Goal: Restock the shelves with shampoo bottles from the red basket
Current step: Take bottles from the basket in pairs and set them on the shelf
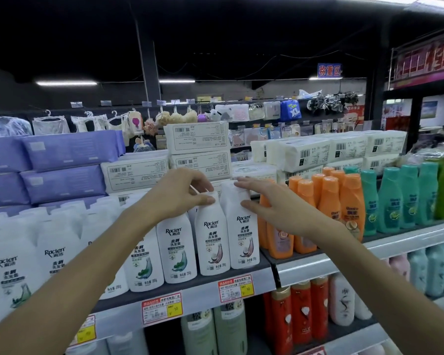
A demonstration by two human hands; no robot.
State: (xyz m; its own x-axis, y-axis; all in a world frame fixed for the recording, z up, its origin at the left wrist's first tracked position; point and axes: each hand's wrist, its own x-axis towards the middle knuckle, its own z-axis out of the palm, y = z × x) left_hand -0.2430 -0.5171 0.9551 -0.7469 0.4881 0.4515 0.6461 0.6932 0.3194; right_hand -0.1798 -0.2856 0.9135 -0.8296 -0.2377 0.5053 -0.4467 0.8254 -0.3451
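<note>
My left hand (pixel 182 194) pinches the cap of a white plastic shampoo bottle (pixel 212 242) left of the orange bottles (pixel 328 201). My spread right hand (pixel 267 203) touches the neighbouring white bottle (pixel 244 239). The row looks nearly full; the red basket is out of view.

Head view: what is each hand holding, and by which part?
The left hand pinches a white shampoo bottle by its cap. The right hand holds nothing: its straight fingers only touch the top of the next white bottle.
</note>
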